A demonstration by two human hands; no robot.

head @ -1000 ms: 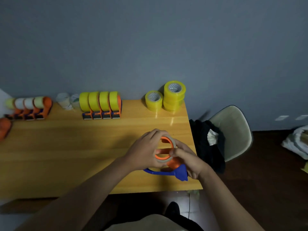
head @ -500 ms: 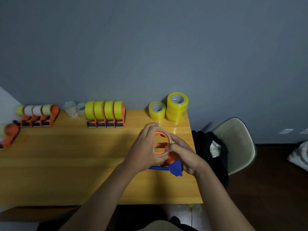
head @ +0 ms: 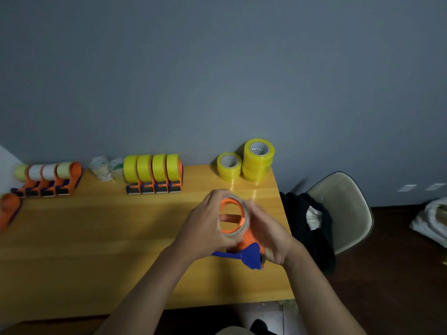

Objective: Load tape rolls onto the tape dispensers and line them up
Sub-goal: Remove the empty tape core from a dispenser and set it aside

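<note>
Head view, left hand: the left hand [head: 205,228] curls round the pale tape roll [head: 244,234], fingers over its top rim, working it onto the orange hub.
Head view, right hand: the right hand [head: 271,235] grips the orange-and-blue dispenser [head: 249,250] from the right side and steadies it above the table [head: 96,250].
Task thing: roll and dispenser are held together in the air near the table's right edge, about midway between front and back.
Lined up: four yellow-loaded dispensers [head: 153,172] stand in a row at the back edge; four paler ones [head: 48,177] stand toward the back-left corner.
Spare rolls: a yellow stack [head: 257,160] sits at the back-right corner.
Risk: the roll looks only partly seated; pushed askew it could jam or pop off the hub.
Risk, edge: the right edge is close, so a dropped roll could go over toward the chair [head: 343,213].
Open room: bare wood between the hands and the yellow row leaves space to set this one down.
</note>
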